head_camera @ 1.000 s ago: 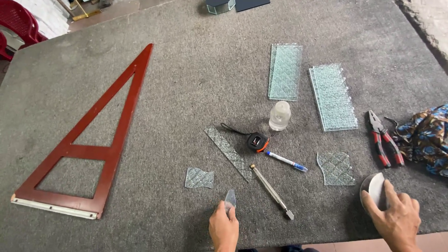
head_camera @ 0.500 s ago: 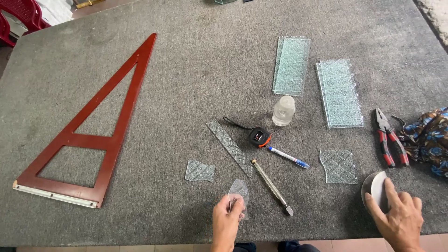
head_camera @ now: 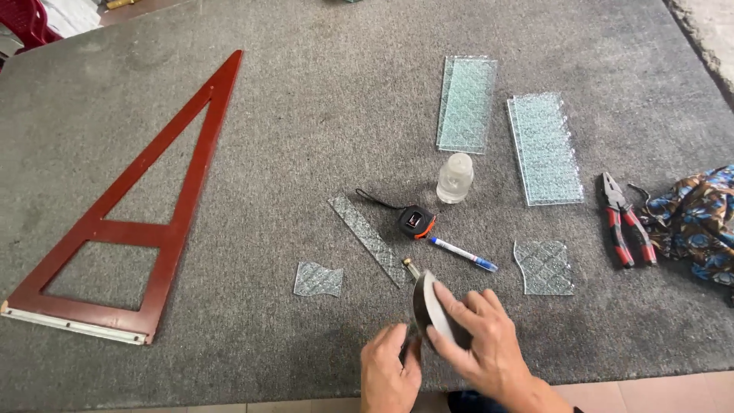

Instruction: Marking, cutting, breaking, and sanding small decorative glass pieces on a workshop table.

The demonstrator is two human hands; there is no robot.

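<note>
My right hand (head_camera: pixel 489 336) grips a round disc (head_camera: pixel 433 312), dark on one face with a pale rim, held on edge just above the grey felt table (head_camera: pixel 306 138). My left hand (head_camera: pixel 388 375) is pinched against the disc's lower edge. The small glass piece it holds is almost wholly hidden behind the disc. The metal tip of a glass cutter (head_camera: pixel 411 268) pokes out from under the disc. A narrow patterned glass strip (head_camera: pixel 368 239) lies just beyond it.
A red triangular frame (head_camera: pixel 138 206) lies at the left. Two patterned glass rectangles (head_camera: pixel 466 103) (head_camera: pixel 544 149), a small clear bottle (head_camera: pixel 456 177), tape measure (head_camera: pixel 417 221), pen (head_camera: pixel 462 254), two wavy glass offcuts (head_camera: pixel 318 280) (head_camera: pixel 544 268), pliers (head_camera: pixel 625 222) and patterned cloth (head_camera: pixel 699 218) surround the hands.
My right hand has lifted the disc from the right side of the table and carried it left to meet my left hand, over the glass cutter.
</note>
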